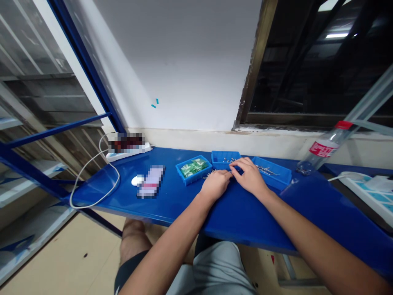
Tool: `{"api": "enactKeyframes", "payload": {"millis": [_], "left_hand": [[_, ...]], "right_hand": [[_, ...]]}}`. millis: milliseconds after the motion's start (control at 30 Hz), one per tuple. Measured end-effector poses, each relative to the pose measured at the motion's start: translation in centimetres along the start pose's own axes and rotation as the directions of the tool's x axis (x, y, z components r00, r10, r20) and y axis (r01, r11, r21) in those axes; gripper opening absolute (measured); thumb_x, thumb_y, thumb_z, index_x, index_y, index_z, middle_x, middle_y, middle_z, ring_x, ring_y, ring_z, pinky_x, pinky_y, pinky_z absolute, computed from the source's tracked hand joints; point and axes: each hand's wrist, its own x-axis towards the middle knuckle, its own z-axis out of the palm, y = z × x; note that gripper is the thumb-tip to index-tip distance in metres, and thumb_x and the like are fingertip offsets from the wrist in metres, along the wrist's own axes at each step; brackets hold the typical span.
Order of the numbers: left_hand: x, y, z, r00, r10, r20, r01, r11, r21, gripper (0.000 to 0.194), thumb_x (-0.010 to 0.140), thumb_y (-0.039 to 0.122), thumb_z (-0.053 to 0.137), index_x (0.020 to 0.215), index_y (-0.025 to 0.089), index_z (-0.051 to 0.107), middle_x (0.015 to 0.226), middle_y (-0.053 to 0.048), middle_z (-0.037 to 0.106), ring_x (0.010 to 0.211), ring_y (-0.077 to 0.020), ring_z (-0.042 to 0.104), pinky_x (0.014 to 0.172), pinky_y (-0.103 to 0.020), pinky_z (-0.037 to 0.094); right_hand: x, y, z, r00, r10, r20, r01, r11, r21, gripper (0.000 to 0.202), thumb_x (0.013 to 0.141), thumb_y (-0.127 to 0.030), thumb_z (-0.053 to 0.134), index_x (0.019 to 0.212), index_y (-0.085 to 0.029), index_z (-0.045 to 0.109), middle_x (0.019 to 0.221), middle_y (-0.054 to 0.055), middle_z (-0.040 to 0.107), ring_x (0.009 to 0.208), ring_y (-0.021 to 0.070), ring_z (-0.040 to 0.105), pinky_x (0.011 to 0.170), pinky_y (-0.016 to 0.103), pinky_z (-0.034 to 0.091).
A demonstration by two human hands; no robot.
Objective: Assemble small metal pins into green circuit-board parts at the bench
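The step in hand seemed to be fine fingertip work over the table [181,207], calling next for a light, steady pinch: the left hand [215,185] was curled nearly closed, the right hand [249,177] loosely arched beside it. Whether either held anything I could not tell, as fingers hid the gap. Small pieces [226,160] lay in the middle blue tray [222,155], partly covered and too tiny to identify.

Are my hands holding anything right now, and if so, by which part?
It can't be told: your bare left hand and bare right hand have fingers close together, obscuring anything small there.
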Motion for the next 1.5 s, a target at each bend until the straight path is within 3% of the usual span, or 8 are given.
{"api": "enactKeyframes", "payload": {"millis": [100, 267, 367, 533, 800, 1033, 1267, 1500], "left_hand": [[0.0, -0.3, -0.2, 0.987, -0.102, -0.127, 0.080, 0.982, -0.170, 0.025, 0.099, 0.010, 0.055, 0.109, 0.019, 0.076, 0.108, -0.008, 0.079, 0.099, -0.0227, 0.074, 0.095, -0.034, 0.058], [0.2, -0.4, -0.9, 0.894, -0.324, -0.308, 0.154, 0.870, -0.467, 0.019, 0.099, 0.013, 0.061, 0.106, 0.020, 0.077, 0.108, -0.008, 0.080, 0.096, -0.0215, 0.076, 0.092, -0.035, 0.061], [0.4, -0.3, -1.1, 0.859, -0.415, -0.299, 0.149, 0.763, -0.629, 0.017, 0.097, 0.016, 0.066, 0.111, 0.019, 0.075, 0.113, -0.009, 0.080, 0.096, -0.0212, 0.077, 0.087, -0.033, 0.063], [0.4, -0.3, -0.8, 0.870, -0.441, -0.221, 0.132, 0.640, -0.757, 0.024, 0.094, 0.013, 0.067, 0.116, 0.018, 0.073, 0.120, -0.011, 0.079, 0.103, -0.0223, 0.078, 0.088, -0.033, 0.065], [0.3, -0.2, -0.5, 0.898, -0.406, -0.168, 0.148, 0.639, -0.755, 0.029, 0.098, 0.018, 0.063, 0.126, 0.019, 0.072, 0.127, -0.011, 0.077, 0.111, -0.0261, 0.078, 0.099, -0.042, 0.064], [0.3, -0.2, 0.5, 0.936, -0.302, -0.183, 0.066, 0.659, -0.749, 0.048, 0.092, 0.005, 0.059, 0.138, 0.019, 0.065, 0.141, -0.012, 0.071, 0.125, -0.0244, 0.072, 0.110, -0.042, 0.059], [0.3, -0.7, 0.3, 0.908, -0.392, -0.149, 0.175, 0.676, -0.716, 0.043, 0.090, 0.004, 0.064, 0.131, 0.017, 0.068, 0.106, -0.010, 0.082, 0.098, -0.0215, 0.080, 0.094, -0.038, 0.066], [0.2, -0.6, -0.2, 0.886, -0.422, -0.193, 0.189, 0.708, -0.680, 0.037, 0.091, 0.005, 0.065, 0.126, 0.017, 0.070, 0.105, -0.009, 0.082, 0.094, -0.0200, 0.080, 0.088, -0.033, 0.066]], "right_hand": [[0.1, -0.2, -0.1, 1.000, 0.002, -0.003, -0.002, 1.000, 0.009, 0.015, 0.099, -0.027, 0.060, 0.099, -0.027, 0.075, 0.101, 0.008, 0.075, 0.103, 0.0310, 0.065, 0.095, 0.049, 0.054], [0.1, -0.8, -0.3, 0.999, 0.049, 0.015, -0.049, 0.997, 0.064, 0.015, 0.099, -0.030, 0.060, 0.104, -0.027, 0.074, 0.101, 0.008, 0.075, 0.091, 0.0279, 0.068, 0.085, 0.046, 0.057], [0.0, -1.1, -0.1, 0.995, 0.085, 0.057, -0.093, 0.985, 0.147, 0.016, 0.098, -0.032, 0.062, 0.107, -0.027, 0.074, 0.101, 0.007, 0.074, 0.078, 0.0233, 0.067, 0.075, 0.042, 0.059], [-0.3, -1.0, 0.8, 0.982, 0.145, 0.125, -0.179, 0.928, 0.327, 0.017, 0.094, -0.035, 0.066, 0.107, -0.026, 0.074, 0.101, 0.007, 0.075, 0.084, 0.0224, 0.071, 0.075, 0.039, 0.062], [-0.5, -0.6, 1.4, 0.958, 0.277, 0.071, -0.279, 0.853, 0.440, 0.018, 0.089, -0.034, 0.071, 0.103, -0.023, 0.073, 0.102, 0.009, 0.076, 0.087, 0.0229, 0.073, 0.079, 0.039, 0.065], [-0.3, -0.4, 1.1, 0.970, 0.242, 0.034, -0.239, 0.911, 0.335, 0.016, 0.085, -0.027, 0.068, 0.099, -0.023, 0.076, 0.095, 0.006, 0.071, 0.078, 0.0197, 0.068, 0.070, 0.035, 0.060], [-0.5, -0.4, 1.3, 0.932, 0.343, 0.117, -0.351, 0.775, 0.526, 0.021, 0.088, -0.040, 0.075, 0.098, -0.022, 0.074, 0.093, 0.007, 0.075, 0.083, 0.0228, 0.073, 0.076, 0.038, 0.063], [-0.5, -0.1, 1.2, 0.975, 0.215, 0.057, -0.221, 0.907, 0.359, 0.015, 0.091, -0.037, 0.071, 0.092, -0.023, 0.074, 0.100, 0.008, 0.073, 0.084, 0.0218, 0.072, 0.072, 0.036, 0.062]]}}
